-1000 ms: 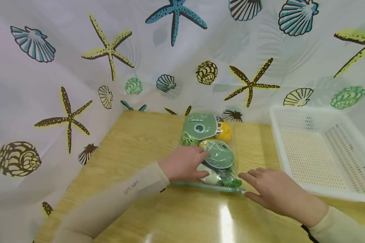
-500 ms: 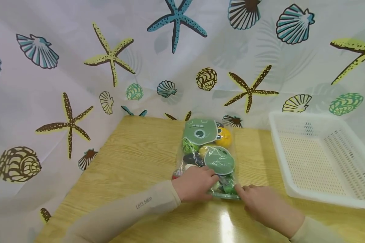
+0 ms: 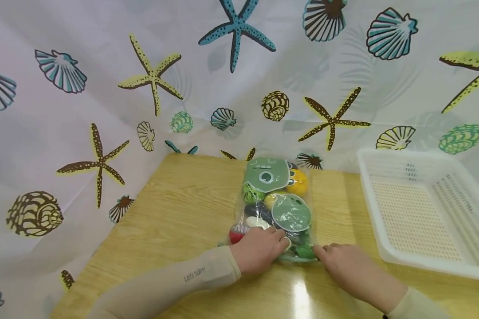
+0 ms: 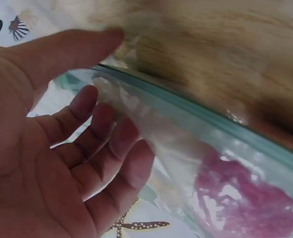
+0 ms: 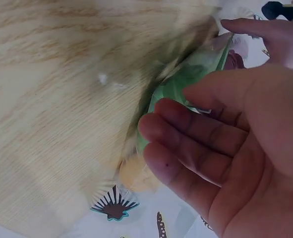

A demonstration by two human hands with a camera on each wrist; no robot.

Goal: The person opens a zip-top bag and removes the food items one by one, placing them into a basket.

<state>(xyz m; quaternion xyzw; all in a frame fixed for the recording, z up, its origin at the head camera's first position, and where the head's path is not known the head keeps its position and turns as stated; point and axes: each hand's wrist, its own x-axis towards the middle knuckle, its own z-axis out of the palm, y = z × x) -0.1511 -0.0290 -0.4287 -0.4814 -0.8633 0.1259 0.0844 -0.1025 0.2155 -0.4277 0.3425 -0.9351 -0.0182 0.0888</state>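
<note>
A clear zip bag printed with green cartoon heads lies on the table, stuffed with several colourful pieces that look like toy vegetables. Through it show a red piece, a green leafy ball and an orange one. My left hand lies over the bag's near part and hides some of it. In the left wrist view its fingers are loosely bent against the bag, the thumb apart from the green zip strip. My right hand pinches the near right corner, seen closer in the right wrist view.
A white perforated plastic basket stands on the table at the right. The wooden table meets a white curtain printed with starfish and shells, behind and at the left.
My left hand has slid towards the bag's near edge, uncovering dark and red pieces. My right hand has moved in from beside the bag and taken its near right corner.
</note>
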